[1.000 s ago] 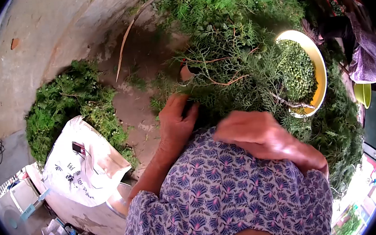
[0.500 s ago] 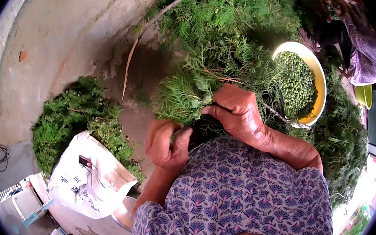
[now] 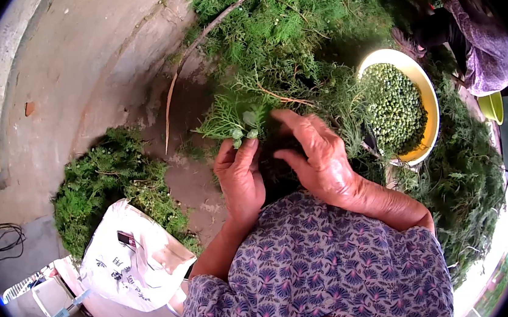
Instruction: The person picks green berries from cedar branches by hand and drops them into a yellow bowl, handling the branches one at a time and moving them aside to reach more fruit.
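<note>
— What's hard to make out?
— The stem end of the sprig, hidden behind the left hand's fingertips. The other person at the right is cut off by the dark rim of the view, and the writing on the white sack is too small for me to read.
— And the hands?
— Two. The left pinches the sprig between thumb and fingers, in front of the body. The right hand is partly open just beside it, thumb apart from the fingers; I see nothing in its grip.
— How many of the rest?
— One sprig held, with a few green cones on it. Two basins: a pale one holding more loose cones than I can count, and a lime-green one beyond it. One sack, lying near one leafy pile.
</note>
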